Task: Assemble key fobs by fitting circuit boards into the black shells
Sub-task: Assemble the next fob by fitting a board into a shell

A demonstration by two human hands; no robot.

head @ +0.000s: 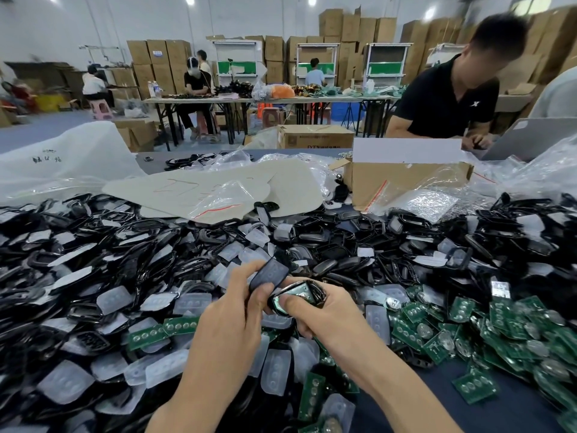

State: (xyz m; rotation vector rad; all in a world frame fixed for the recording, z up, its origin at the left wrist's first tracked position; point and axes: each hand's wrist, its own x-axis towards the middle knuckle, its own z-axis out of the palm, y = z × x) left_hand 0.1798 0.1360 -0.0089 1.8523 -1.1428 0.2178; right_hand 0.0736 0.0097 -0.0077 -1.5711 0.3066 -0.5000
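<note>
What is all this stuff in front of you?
black plastic key fob shells: many, black, heaped across the table
translucent rubber button pads: many, milky, among the shells
green circuit boards: many, green, piled at right
open brown cardboard box: one, brown, behind the pile
clear plastic bags: several, clear, far side
pale card sheet: one, beige, behind the shells
person in a black shirt: one, across the table
stacked cardboard cartons: many, brown, at the back
left hand: one, grips a dark flat shell cover
right hand: one, holds an open black shell, thumb inside
</note>
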